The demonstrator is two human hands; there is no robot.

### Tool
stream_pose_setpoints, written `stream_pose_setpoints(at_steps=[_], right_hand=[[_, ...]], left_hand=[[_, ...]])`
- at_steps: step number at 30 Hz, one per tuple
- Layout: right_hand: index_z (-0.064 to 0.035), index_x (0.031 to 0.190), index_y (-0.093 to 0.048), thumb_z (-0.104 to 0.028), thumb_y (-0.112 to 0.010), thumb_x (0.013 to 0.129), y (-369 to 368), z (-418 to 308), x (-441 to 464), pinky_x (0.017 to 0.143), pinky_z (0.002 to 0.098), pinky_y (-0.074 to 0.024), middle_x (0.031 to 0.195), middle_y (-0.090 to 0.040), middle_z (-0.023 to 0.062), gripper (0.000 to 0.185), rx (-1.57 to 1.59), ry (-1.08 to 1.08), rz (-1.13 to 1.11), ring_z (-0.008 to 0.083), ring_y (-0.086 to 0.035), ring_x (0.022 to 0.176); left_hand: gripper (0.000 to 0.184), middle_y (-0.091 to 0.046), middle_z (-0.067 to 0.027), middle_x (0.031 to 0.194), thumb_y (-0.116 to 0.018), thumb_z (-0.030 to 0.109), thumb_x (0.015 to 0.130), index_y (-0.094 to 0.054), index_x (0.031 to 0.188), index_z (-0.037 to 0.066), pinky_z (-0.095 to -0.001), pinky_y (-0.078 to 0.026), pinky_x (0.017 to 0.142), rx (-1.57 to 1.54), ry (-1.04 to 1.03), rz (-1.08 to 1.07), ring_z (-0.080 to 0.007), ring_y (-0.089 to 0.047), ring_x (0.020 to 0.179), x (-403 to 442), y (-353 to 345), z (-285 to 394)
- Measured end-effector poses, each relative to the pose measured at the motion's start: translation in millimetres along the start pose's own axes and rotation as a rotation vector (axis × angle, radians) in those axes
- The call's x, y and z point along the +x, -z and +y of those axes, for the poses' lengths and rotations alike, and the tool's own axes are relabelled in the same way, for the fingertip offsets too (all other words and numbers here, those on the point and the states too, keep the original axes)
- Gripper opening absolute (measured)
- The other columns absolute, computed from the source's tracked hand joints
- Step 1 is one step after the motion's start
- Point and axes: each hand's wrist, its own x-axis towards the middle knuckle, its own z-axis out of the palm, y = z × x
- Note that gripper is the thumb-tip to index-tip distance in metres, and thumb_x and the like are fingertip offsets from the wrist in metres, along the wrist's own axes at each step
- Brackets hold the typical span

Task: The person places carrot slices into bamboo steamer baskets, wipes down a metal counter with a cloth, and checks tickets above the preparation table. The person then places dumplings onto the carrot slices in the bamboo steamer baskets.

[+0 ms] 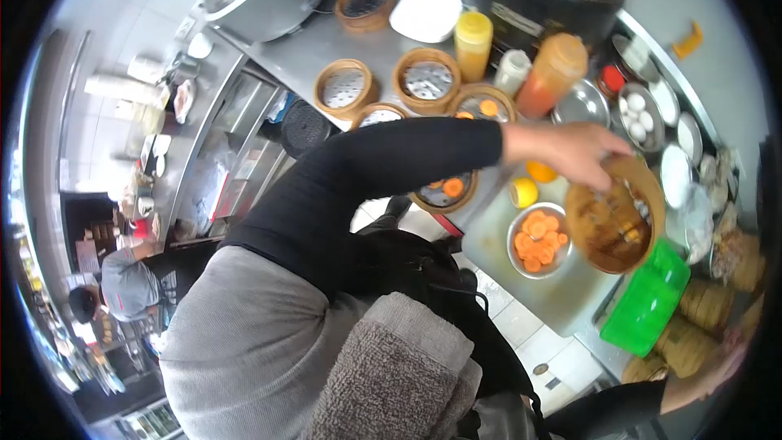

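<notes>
My left hand [574,151] grips the rim of a round bamboo steamer [582,240], tilted so that its brown-stained inside shows. Beside it, a metal bowl [521,264] of sliced carrots [538,238] stands on a pale cutting board [489,232]. A cut yellow fruit or vegetable [524,192] lies near the bowl. At the lower right edge, my right hand [721,368] is blurred beside stacked bamboo steamers [686,344]; its fingers and anything in them cannot be made out.
Steamers with lined bottoms [344,88] and some with carrot slices [453,187] line the counter. Sauce bottles [557,73], a large cooker [538,0], a bowl of eggs [639,118] and a green tray [648,297] stand around. A person [130,281] is at the far left.
</notes>
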Motion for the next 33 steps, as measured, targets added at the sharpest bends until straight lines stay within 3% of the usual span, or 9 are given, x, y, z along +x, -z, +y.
stream_pose_setpoints(at_steps=[2, 4, 7, 9, 13, 15, 19, 25, 33], right_hand=[[0.0029, 0.146, -0.036, -0.04, -0.045, 0.103, -15, -8, -17, 0.105, 0.043, -0.0438, 0.142, -0.048, 0.0232, 0.061, 0.035, 0.07, -0.24, 0.0343, -0.055, 0.123], [0.0033, 0.145, -0.037, -0.047, -0.048, 0.1, -25, -3, -47, 0.105, 0.0432, -0.0428, 0.142, -0.047, 0.0226, 0.069, 0.078, 0.209, -0.531, 0.0339, -0.054, 0.123], [-0.0025, 0.117, -0.057, -0.031, -0.068, 0.08, -188, -144, -177, 0.086, 0.0334, -0.0468, 0.112, -0.056, 0.0113, 0.047, 0.111, 0.064, -0.748, 0.0245, -0.057, 0.104], [-0.0007, 0.12, -0.055, -0.029, -0.08, 0.076, -272, -161, -208, 0.096, 0.0351, -0.0431, 0.117, -0.054, 0.0094, 0.058, 0.101, 0.11, -1.051, 0.0226, -0.053, 0.112], [-0.0011, 0.117, -0.059, -0.02, -0.082, 0.077, -484, -228, -302, 0.081, 0.03, -0.0497, 0.101, -0.065, 0.0082, 0.05, 0.077, 0.194, -1.263, 0.0167, -0.062, 0.091], [-0.0081, 0.112, -0.06, -0.029, -0.079, 0.082, -584, -263, -351, 0.068, 0.0287, -0.0476, 0.087, -0.062, 0.0042, 0.041, 0.143, 0.214, -1.341, 0.0122, -0.056, 0.072], [-0.0086, 0.108, -0.059, -0.041, -0.076, 0.082, -751, -288, -430, 0.064, 0.0311, -0.0469, 0.075, -0.06, 0.0061, 0.045, 0.146, 0.165, -1.546, 0.0158, -0.058, 0.069], [-0.0113, 0.109, -0.059, -0.033, -0.072, 0.088, -850, -284, -472, 0.065, 0.0298, -0.0478, 0.077, -0.061, 0.0033, 0.032, -0.106, 0.311, -1.688, 0.0149, -0.06, 0.072], [-0.0035, 0.112, -0.064, -0.048, -0.076, 0.078, -982, -241, -409, 0.081, 0.04, -0.0522, 0.086, -0.07, 0.0176, 0.057, -0.407, 0.304, -1.046, 0.0328, -0.068, 0.086]], left_hand=[[0.063, -0.067, -0.0106, 0.113, -0.074, 0.025, 0.073, -0.056, 0.13, 0.003, -0.0349, -0.05, 0.088, -0.235, 0.446, -0.102, -0.0188, -0.063, 0.1, -61, 84, 31], [0.063, -0.059, -0.0088, 0.125, -0.076, 0.026, 0.079, -0.053, 0.132, 0.002, -0.0318, -0.044, 0.099, -0.268, 0.512, 0.034, -0.0162, -0.053, 0.117, -137, 149, 49], [0.076, -0.057, -0.0108, 0.123, -0.082, 0.03, 0.08, -0.041, 0.138, 0.002, -0.0345, -0.045, 0.1, -0.054, 0.582, 0.305, -0.0184, -0.053, 0.116, -258, 224, 69], [0.069, -0.06, -0.0105, 0.114, -0.08, 0.046, 0.08, -0.051, 0.126, 0.003, -0.0318, -0.047, 0.091, 0.104, 0.738, 0.507, -0.0168, -0.058, 0.106, -324, 256, 68], [0.035, -0.059, -0.0135, 0.103, -0.072, 0.022, 0.086, -0.058, 0.113, 0.005, -0.0395, -0.049, 0.081, 0.698, 0.823, 0.665, -0.03, -0.062, 0.092, -454, 307, -24], [0.029, -0.058, -0.0148, 0.103, -0.07, 0.015, 0.084, -0.059, 0.109, 0.005, -0.0426, -0.049, 0.081, 0.805, 0.743, 0.662, -0.0347, -0.06, 0.091, -503, 322, -69], [0.024, -0.058, -0.0155, 0.107, -0.066, 0.002, 0.077, -0.062, 0.1, 0.007, -0.0473, -0.049, 0.082, 0.95, 0.711, 0.62, -0.0402, -0.059, 0.094, -553, 339, -121], [0.028, -0.06, -0.0132, 0.11, -0.067, 0.004, 0.077, -0.063, 0.104, 0.008, -0.045, -0.05, 0.084, 0.899, 0.719, 0.717, -0.0375, -0.059, 0.098, -583, 354, -130], [0.041, -0.061, -0.0106, 0.12, -0.067, 0.009, 0.079, -0.062, 0.119, 0.011, -0.0426, -0.045, 0.092, 0.866, 0.676, 0.827, -0.034, -0.058, 0.109, -563, 364, -114]])
